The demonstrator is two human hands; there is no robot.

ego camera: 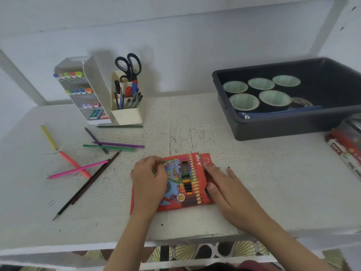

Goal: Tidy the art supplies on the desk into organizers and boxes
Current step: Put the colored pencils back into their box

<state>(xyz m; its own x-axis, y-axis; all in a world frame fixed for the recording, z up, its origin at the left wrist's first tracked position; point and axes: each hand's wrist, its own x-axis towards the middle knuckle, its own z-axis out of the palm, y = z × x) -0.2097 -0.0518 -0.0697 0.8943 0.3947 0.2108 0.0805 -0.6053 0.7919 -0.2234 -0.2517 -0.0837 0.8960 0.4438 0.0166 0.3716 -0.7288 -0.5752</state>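
Head view, white desk [263, 173], pencil box [176, 179], wall [175, 36]

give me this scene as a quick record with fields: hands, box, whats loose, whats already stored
left hand: holds the colour pencil box down, fingers curled at its far left corner
right hand: straight fingers against the box's right end
box state: flat on the desk, right end looks open
loose pencils: scattered on the desk's left
marker organizer: markers in tiers
pen holder: pens, scissors
grey bin: tape rolls, blue pouch
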